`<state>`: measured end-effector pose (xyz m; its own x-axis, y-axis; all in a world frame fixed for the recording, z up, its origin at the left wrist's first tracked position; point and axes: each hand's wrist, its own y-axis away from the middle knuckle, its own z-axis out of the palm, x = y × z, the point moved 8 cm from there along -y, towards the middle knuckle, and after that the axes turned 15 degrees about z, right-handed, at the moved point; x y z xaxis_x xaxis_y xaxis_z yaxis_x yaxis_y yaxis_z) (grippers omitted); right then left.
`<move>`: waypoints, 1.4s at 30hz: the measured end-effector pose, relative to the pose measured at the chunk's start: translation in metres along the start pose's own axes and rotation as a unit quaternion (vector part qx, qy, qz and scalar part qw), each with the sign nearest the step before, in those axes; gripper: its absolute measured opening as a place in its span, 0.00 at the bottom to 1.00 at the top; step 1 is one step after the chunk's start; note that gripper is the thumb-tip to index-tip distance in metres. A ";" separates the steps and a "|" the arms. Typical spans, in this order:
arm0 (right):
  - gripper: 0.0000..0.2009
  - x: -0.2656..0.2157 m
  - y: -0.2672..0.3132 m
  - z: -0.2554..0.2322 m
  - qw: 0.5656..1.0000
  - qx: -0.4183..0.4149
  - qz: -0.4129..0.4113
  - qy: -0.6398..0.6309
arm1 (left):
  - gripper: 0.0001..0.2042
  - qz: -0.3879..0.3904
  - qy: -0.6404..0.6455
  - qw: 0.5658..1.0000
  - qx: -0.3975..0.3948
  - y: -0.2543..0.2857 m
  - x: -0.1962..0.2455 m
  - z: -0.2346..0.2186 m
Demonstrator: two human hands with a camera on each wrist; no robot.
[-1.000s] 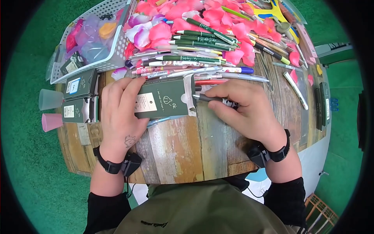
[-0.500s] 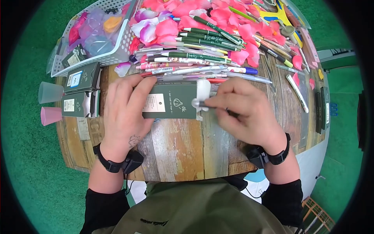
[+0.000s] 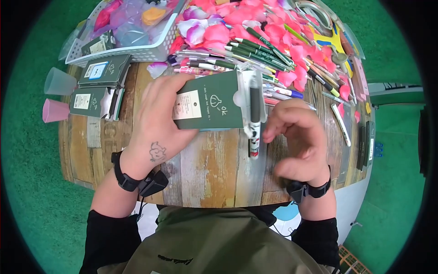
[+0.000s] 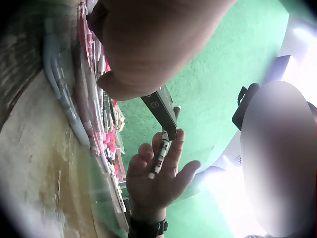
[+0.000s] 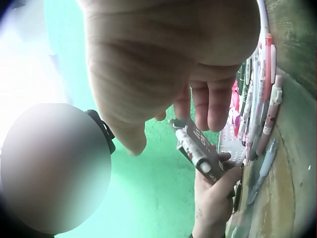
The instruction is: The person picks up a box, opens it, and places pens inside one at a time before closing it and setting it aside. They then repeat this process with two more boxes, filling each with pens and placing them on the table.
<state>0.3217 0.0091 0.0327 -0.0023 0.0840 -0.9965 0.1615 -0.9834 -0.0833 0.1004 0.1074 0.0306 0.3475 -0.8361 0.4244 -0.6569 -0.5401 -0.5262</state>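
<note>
My left hand (image 3: 162, 112) grips a dark green box (image 3: 212, 102) by its left end, holding it raised over the wooden table. The box's right end is open, with a white flap at the side. Across that opening stands a pen (image 3: 254, 121) with a dark upper part and a white patterned lower part. Just to the right of the pen, my right hand (image 3: 303, 141) has loosely bent, parted fingers and nothing between them. In the right wrist view, the pen (image 5: 194, 151) overlaps the box's end, with the fingers beyond it.
Two similar green boxes (image 3: 93, 102) lie at the left beside a clear cup and a pink cup (image 3: 55, 110). Behind them stands a white perforated basket (image 3: 121, 54). Several pens (image 3: 262, 52) and pink petals (image 3: 228, 34) cover the back of the table (image 3: 205, 178). A white marker (image 3: 341, 125) lies at the right.
My right hand has let go of the pen and drawn back slightly, its fingers spreading. The pen has turned from pointing into the box to crosswise at its opening. The box has tilted.
</note>
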 end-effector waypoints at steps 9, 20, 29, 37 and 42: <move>0.25 -0.016 -0.008 0.022 0.946 0.105 -0.045 0.303 | 0.33 0.007 0.005 1.000 0.013 0.000 -0.001 -0.003; 0.17 -0.087 -0.032 0.039 0.952 0.046 -0.006 0.304 | 0.33 0.092 0.034 0.994 0.042 0.000 0.012 -0.003; 0.10 -0.096 -0.043 0.040 0.964 0.068 -0.080 0.243 | 0.39 0.031 0.172 0.980 0.091 0.004 -0.008 -0.002; 0.07 -0.021 -0.042 0.079 0.877 0.027 -0.069 0.475 | 0.41 -0.053 0.167 0.977 0.119 0.011 -0.030 -0.003; 0.04 0.007 -0.043 0.125 0.824 0.034 -0.131 0.550 | 0.43 -0.071 0.172 0.978 0.098 0.017 -0.039 0.001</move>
<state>0.1911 0.0317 0.0278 0.8738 0.3538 -0.3335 0.2421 -0.9115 -0.3325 0.0769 0.1311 0.0042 0.1583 -0.6883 0.7080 -0.4654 -0.6844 -0.5613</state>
